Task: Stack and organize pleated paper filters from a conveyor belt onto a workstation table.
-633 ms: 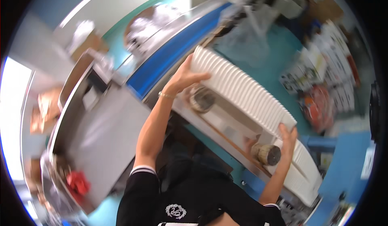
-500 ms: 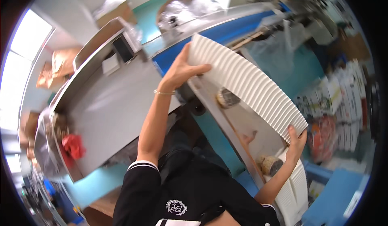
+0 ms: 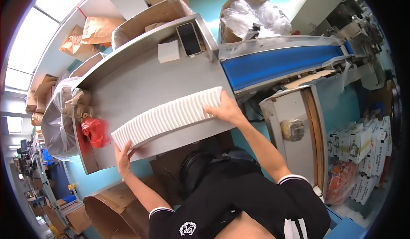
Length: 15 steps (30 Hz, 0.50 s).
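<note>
A long row of thin white pieces (image 3: 168,114), packed side by side into a ribbed block, is held between my two hands; their exact kind does not show. My left hand (image 3: 123,158) grips its left end, fingers underneath and along the side. At the other end my right hand (image 3: 226,109) clasps the block, with the thumb on the near face. The block is over the front part of a grey metal table (image 3: 141,85); whether it touches the surface I cannot tell.
A phone (image 3: 188,39) and a small white stack (image 3: 168,51) lie at the table's back. Left stand a red plastic bag (image 3: 95,133) and tape rolls (image 3: 79,104). A blue conveyor belt (image 3: 282,66) adjoins on the right, beside a tray (image 3: 277,111) holding a tape roll (image 3: 292,130).
I have turned left from the tray side to the metal table, carrying the white block along. It has swung from a steep slant to lying nearly crosswise over the table.
</note>
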### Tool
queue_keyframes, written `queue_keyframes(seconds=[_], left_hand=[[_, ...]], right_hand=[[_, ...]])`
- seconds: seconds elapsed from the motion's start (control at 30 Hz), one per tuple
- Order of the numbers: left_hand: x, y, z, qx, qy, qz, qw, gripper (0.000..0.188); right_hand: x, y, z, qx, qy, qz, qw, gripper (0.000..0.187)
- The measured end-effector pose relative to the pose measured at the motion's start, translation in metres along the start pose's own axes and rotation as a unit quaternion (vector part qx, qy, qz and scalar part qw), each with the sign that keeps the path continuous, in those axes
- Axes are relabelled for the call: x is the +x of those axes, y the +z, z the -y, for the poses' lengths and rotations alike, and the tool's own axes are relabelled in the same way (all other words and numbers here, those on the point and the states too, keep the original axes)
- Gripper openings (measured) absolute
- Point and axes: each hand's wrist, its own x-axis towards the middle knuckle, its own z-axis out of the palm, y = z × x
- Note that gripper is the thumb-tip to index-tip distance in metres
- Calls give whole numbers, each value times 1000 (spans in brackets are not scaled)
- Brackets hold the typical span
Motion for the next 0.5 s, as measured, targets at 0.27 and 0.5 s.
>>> queue_keyframes(seconds=[0.27,0.5], left_hand=[[54,-71,4,227,36,-117,966,91],[65,-30,-3,354,68,-278,890,98]], right_hand=[[63,5,-12,12,-31,-68,997,64],[67,12,-26,385,99,-17,917,45]])
